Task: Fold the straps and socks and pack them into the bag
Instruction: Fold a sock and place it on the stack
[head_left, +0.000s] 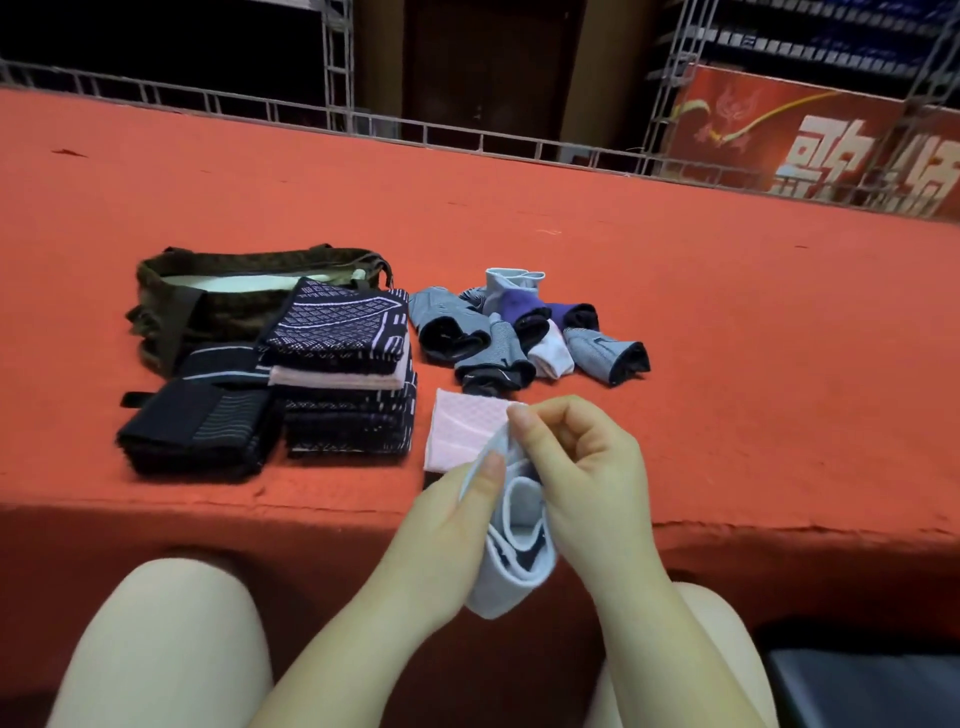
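Both hands are pinching a pale blue sock (511, 551) over the near edge of the red table (675, 312): left hand (441, 540) thumb on its cuff, right hand (582, 478) fingers curled round the other side. Just behind sits a folded pink strap (462, 431), then rolled socks (524, 332), dark folded stacks (337, 374) and the bag (208, 296) far left

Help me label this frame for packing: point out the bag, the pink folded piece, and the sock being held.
bag (171, 317), head view, its dark front wall.
pink folded piece (462, 426), head view, its flat top.
light blue sock (498, 582), head view, its lower fold.
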